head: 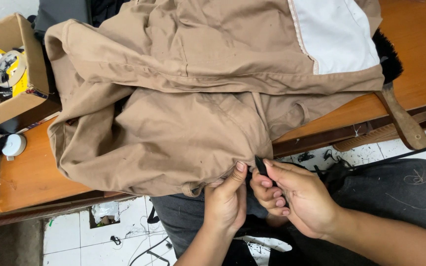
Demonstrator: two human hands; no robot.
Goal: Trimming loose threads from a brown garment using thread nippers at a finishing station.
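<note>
Pinching lower hem of tan work jacket (173, 113), left hand (225, 204) grips fabric at bottom centre of frame. Right hand (297, 197) clenched round small black tool (261, 166), tip at hem edge. Jacket sprawled over wooden counter (30, 172). Looks early-ish: only this hem spot being worked, can't tell what's finished. Brush (395, 98) upper right, untouched.

A cardboard box (13, 74), a brush (395, 93) and a wooden table (420, 44).
</note>
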